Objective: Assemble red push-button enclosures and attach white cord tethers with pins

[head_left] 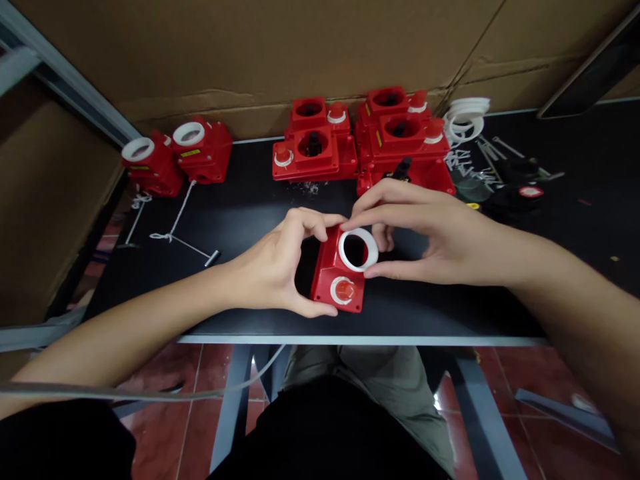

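A red housing cover [327, 273] with a red lamp dome [345, 289] sits near the front edge of the black table. My left hand [295, 260] grips the cover from its left side, thumb at the near edge and fingers at the far edge. Over the round opening of the cover lies a white ring [342, 251]. My right hand [410, 230] holds this ring between thumb and fingers at its right and far sides. Whether the ring is fully seated on the cover cannot be made out.
Several red housings [315, 157] stand along the cardboard back wall. At the far left are two red units [203, 160] with white rings and cords ending in small metal bars. Spare white rings [467, 120], screws and wrenches [495, 153] lie at the right, beside a dark tool [515, 197].
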Demonstrator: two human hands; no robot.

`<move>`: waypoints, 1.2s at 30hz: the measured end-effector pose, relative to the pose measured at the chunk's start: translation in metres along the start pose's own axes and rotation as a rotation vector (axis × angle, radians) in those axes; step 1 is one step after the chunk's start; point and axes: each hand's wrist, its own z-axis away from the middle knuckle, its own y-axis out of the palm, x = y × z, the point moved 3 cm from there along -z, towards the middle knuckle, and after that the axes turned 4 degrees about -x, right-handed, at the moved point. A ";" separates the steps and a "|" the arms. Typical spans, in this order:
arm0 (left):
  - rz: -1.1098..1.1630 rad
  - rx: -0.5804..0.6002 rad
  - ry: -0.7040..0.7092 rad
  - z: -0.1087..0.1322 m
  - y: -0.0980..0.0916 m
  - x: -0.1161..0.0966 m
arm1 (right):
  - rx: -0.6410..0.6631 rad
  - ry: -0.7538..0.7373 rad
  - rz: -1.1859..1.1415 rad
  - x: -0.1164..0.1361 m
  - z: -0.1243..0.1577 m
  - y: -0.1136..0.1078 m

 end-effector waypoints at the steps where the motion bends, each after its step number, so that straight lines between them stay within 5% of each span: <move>1: 0.030 0.012 -0.016 0.000 0.001 0.001 | 0.017 -0.025 -0.004 0.000 0.000 -0.001; 9: 0.078 0.021 -0.014 0.003 0.002 0.004 | 0.005 -0.094 0.071 0.002 0.000 0.002; 28: -0.389 -0.038 0.078 0.010 0.018 -0.031 | -0.019 -0.019 0.167 0.017 -0.002 0.018; 36: -0.454 0.068 0.055 0.004 0.008 -0.018 | -0.025 -0.058 0.193 0.003 -0.004 0.021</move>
